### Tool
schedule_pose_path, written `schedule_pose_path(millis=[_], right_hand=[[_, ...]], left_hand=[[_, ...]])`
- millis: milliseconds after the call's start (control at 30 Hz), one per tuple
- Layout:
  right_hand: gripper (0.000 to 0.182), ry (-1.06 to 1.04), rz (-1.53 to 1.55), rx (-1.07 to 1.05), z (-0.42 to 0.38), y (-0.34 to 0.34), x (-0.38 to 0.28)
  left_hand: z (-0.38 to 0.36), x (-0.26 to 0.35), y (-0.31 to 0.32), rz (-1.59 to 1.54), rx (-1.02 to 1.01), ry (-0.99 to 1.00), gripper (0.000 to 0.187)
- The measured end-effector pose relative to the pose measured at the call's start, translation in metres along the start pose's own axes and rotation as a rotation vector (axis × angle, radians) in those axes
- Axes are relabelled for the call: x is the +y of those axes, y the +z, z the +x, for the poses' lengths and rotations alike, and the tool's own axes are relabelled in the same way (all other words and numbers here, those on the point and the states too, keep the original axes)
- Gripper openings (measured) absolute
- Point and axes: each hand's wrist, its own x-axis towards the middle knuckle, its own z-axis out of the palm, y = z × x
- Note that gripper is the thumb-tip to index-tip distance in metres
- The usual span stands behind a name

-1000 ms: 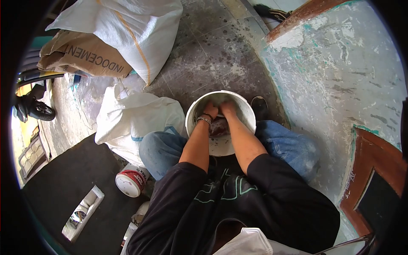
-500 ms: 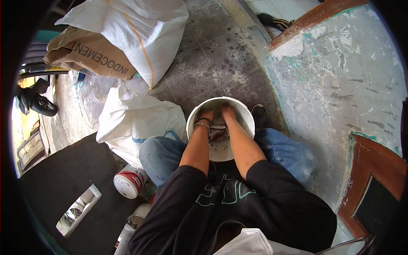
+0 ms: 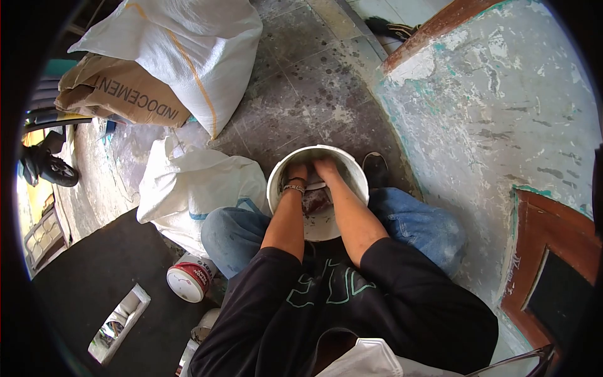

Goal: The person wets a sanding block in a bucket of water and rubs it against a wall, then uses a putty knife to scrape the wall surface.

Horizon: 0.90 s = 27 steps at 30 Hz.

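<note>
Between my knees stands a round white bucket (image 3: 319,233), and both my hands reach down inside it. My left hand (image 3: 297,171), with a bracelet at the wrist, is at the bucket's far left inner side. Close beside it on the right is my right hand (image 3: 325,167). The fingers of both hands are hidden, so their grip cannot be made out. A dark reddish-brown thing (image 3: 316,201) with a pale edge lies in the bucket, just on the near side of my hands.
White sacks (image 3: 201,182) and a brown paper bag (image 3: 135,93) lie to the left and far left. A red-and-white paint tub (image 3: 188,281) is by my left knee. A peeling wall (image 3: 490,125) rises on the right. A dark shoe (image 3: 375,169) is beside the bucket.
The view has shifted slightly, and the bucket appears further left. My right hand has moved closer to my left hand inside it.
</note>
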Motion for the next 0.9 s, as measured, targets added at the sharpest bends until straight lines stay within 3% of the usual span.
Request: schedule_pose_path(millis=[67, 133, 200, 233, 267, 300, 333, 400, 467, 533, 600, 667, 733, 800, 867, 900], right_hand=[[0.041, -0.087, -0.115, -0.041, 0.0, -0.008, -0.004], [0.042, 0.022, -0.214, -0.081, 0.008, -0.006, 0.004], [0.045, -0.047, -0.168, -0.005, 0.007, -0.002, 0.009], [0.046, 0.016, -0.125, -0.033, 0.004, -0.004, 0.006], [0.048, 0.079, -0.081, -0.06, 0.003, -0.007, 0.002], [0.053, 0.207, -0.04, -0.127, 0.0, -0.015, -0.009], [0.053, 0.161, 0.12, -0.112, -0.006, -0.016, -0.009], [0.048, -0.07, 0.136, -0.203, -0.015, -0.015, -0.011], [0.046, -0.046, -0.021, -0.169, -0.021, -0.013, -0.016], [0.045, -0.014, -0.174, -0.138, -0.022, -0.011, -0.01], [0.045, 0.068, -0.313, -0.224, -0.007, -0.012, -0.005], [0.046, 0.033, -0.248, -0.192, -0.004, -0.011, 0.007], [0.047, -0.011, -0.18, -0.159, 0.003, -0.001, 0.012], [0.047, 0.125, -0.218, -0.289, 0.013, 0.01, 0.014], [0.046, 0.148, -0.105, -0.293, -0.002, -0.002, -0.002], [0.046, 0.158, -0.051, -0.295, -0.005, -0.007, -0.006]], left_hand=[[0.001, 0.006, -0.006, 0.072, -0.066, -0.007, 0.034], [0.0, 0.006, -0.007, 0.151, -0.136, -0.022, 0.035], [-0.014, 0.012, -0.015, -0.179, -0.096, 0.005, 0.037], [-0.026, 0.018, -0.021, -0.403, -0.076, 0.015, 0.038], [-0.029, 0.022, -0.029, -0.399, -0.076, 0.005, 0.038], [-0.026, 0.024, -0.035, -0.151, -0.144, 0.054, 0.038], [-0.018, 0.023, -0.036, 0.096, -0.21, 0.105, 0.038], [-0.002, 0.006, -0.014, 0.05, -0.186, 0.03, 0.038], [0.014, -0.01, 0.014, 0.314, -0.212, 0.021, 0.036], [0.002, -0.001, 0.0, 0.191, -0.196, 0.005, 0.036], [-0.026, 0.017, -0.024, -0.275, -0.152, 0.011, 0.036], [-0.035, 0.026, -0.03, -0.483, -0.139, 0.021, 0.036], [-0.022, -0.002, -0.005, -0.361, -0.089, 0.053, 0.036], [-0.019, -0.008, -0.007, -0.238, -0.035, 0.09, 0.037], [-0.029, 0.006, -0.023, -0.139, -0.021, -0.138, 0.04], [-0.028, 0.006, -0.019, -0.141, -0.024, -0.136, 0.04]])
